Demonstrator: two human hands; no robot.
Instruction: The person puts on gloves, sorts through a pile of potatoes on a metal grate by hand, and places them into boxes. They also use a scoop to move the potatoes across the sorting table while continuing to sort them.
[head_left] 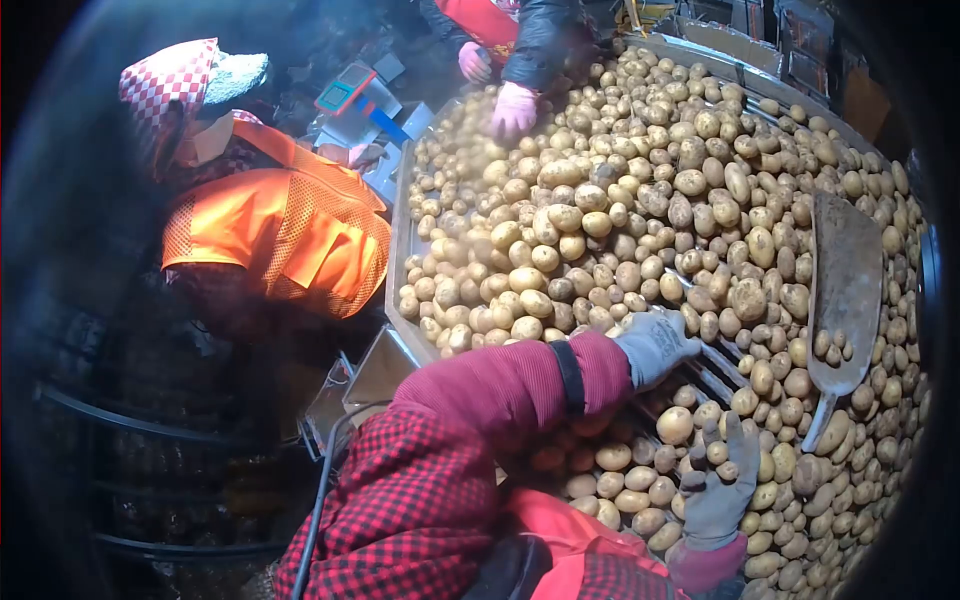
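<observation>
My left hand (655, 346), in a grey glove, reaches over the potato heap beside bare metal bars (715, 372). Its fingers look extended, and no potato shows in it. Closer to my body, my right hand (725, 500), also gloved in grey, has its fingers curled around a few small potatoes (717, 453). A larger round potato (675, 425) lies between my two hands. Loose potatoes of mixed sizes (690, 182) surround both hands.
A metal scoop (845, 290) holding a few small potatoes rests on the heap at right. Across the table, a co-worker's pink-gloved hand (514, 110) touches potatoes. Another person in an orange vest (280, 235) bends at left, near a blue scale (350, 88). The table's metal rim (398, 250) borders the heap.
</observation>
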